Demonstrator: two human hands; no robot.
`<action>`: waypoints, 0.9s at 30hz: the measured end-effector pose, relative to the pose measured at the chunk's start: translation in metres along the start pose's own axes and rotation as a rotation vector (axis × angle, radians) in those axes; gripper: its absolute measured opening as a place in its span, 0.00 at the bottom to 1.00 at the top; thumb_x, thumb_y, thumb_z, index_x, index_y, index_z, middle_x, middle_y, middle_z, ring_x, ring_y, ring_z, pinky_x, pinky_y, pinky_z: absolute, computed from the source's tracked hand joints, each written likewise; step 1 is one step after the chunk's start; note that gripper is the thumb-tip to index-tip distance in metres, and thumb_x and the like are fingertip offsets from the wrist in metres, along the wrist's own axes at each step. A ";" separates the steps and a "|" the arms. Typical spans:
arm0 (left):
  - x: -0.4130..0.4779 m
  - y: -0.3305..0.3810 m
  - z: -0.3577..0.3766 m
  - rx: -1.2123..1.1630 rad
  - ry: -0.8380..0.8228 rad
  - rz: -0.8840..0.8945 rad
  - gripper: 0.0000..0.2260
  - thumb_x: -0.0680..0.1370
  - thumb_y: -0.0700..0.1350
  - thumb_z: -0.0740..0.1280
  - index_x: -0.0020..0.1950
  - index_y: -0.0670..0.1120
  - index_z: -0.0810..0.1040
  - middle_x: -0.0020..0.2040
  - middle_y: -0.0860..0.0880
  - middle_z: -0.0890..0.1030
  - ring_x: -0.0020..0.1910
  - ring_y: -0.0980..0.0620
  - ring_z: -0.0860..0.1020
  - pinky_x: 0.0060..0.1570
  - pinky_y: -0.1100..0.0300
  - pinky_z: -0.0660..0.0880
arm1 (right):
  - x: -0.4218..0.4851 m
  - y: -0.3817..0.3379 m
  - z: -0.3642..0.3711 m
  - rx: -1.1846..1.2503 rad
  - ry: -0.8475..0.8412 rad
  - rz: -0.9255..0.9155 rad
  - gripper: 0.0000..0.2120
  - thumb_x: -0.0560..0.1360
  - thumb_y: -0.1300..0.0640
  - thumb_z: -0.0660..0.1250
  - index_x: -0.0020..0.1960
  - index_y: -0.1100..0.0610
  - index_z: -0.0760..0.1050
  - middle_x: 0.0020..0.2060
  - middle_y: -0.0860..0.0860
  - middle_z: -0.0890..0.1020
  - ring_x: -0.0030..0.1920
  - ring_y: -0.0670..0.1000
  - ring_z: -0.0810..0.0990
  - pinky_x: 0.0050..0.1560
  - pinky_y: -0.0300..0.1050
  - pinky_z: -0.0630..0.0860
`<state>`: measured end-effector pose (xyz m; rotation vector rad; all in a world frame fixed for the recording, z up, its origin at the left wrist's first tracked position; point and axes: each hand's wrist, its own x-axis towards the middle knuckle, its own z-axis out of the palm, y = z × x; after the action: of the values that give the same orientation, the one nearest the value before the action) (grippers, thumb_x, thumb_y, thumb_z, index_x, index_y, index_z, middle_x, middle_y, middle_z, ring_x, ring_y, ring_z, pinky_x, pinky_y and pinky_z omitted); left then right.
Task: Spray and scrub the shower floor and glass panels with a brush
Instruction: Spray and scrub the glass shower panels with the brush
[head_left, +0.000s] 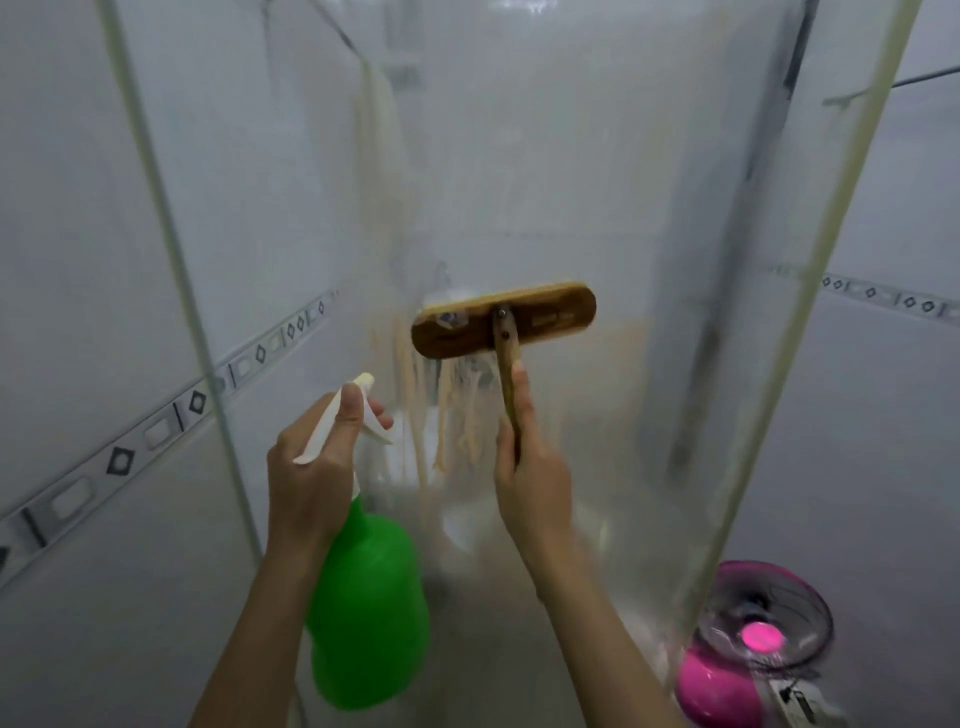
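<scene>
Brush (504, 319) | frame centre, head flat against glass panel (597, 182) for scrubbing | right grip (530, 478) clasps its handle, forefinger extended, likely steadying | left grip (311, 467) clasps spray bottle (369, 613), fingers at trigger

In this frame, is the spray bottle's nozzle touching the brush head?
Apart. The head view shows glass between the white nozzle of the green spray bottle and the wooden brush head.

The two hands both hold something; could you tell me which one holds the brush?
The right hand grips the brush by its handle; the left hand holds the green spray bottle instead.
</scene>
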<state>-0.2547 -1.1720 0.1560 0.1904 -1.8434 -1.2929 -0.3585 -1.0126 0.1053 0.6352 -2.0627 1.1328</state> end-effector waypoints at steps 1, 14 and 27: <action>0.000 -0.001 -0.003 -0.002 0.004 0.006 0.19 0.81 0.61 0.55 0.41 0.58 0.82 0.42 0.58 0.85 0.41 0.66 0.78 0.43 0.62 0.70 | 0.012 -0.003 0.002 -0.011 0.008 -0.049 0.27 0.82 0.48 0.51 0.75 0.33 0.42 0.55 0.53 0.80 0.38 0.50 0.77 0.33 0.25 0.64; 0.007 -0.018 -0.055 -0.010 0.089 0.010 0.22 0.80 0.63 0.54 0.43 0.54 0.82 0.45 0.57 0.85 0.51 0.55 0.82 0.51 0.57 0.73 | -0.008 -0.052 0.063 -0.074 -0.099 -0.090 0.26 0.83 0.53 0.53 0.78 0.43 0.50 0.39 0.54 0.78 0.29 0.53 0.74 0.28 0.51 0.76; 0.004 -0.018 -0.089 -0.061 0.088 -0.041 0.23 0.80 0.61 0.56 0.47 0.46 0.83 0.45 0.52 0.86 0.46 0.59 0.84 0.57 0.58 0.75 | -0.025 -0.045 0.078 -0.041 -0.129 -0.036 0.26 0.83 0.51 0.54 0.77 0.39 0.49 0.35 0.54 0.78 0.24 0.50 0.71 0.24 0.49 0.74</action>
<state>-0.2004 -1.2444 0.1520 0.2492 -1.7312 -1.3461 -0.3377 -1.1004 0.0798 0.7399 -2.1677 1.0509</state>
